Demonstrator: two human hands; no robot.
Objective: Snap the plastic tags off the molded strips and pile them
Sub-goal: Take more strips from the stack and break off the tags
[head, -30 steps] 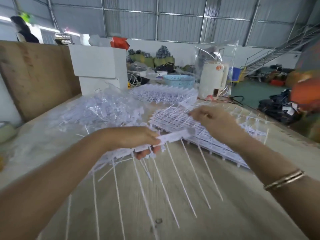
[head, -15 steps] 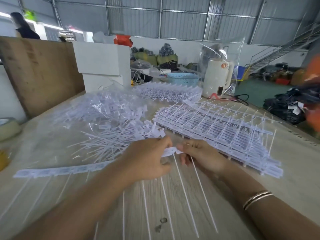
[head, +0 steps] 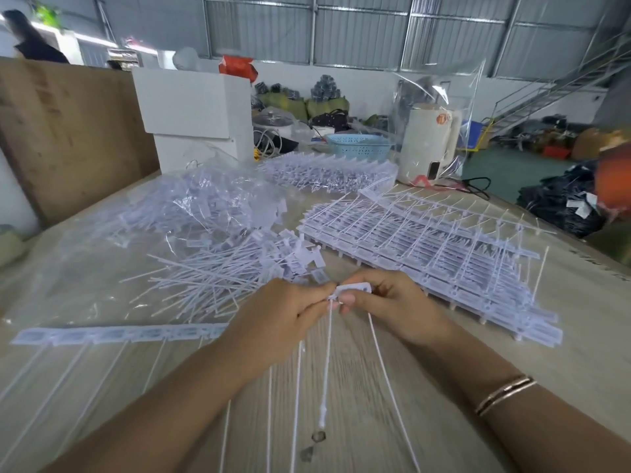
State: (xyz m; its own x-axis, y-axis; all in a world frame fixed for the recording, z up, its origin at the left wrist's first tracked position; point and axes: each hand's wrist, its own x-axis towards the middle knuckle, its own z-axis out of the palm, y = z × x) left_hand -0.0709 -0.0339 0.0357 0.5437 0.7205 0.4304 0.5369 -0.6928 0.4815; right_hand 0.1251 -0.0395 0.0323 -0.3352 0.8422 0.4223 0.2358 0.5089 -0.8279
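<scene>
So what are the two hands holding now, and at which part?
Both hold one molded strip at its right end. The left hand grips the strip there; the right hand pinches the flat head of the end tag.

Left hand (head: 280, 319) and right hand (head: 392, 305) fingertips meeting, both pinching, forearms converging

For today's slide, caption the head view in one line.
Both hands pinch the end tag of a molded strip beside the pile.
</scene>
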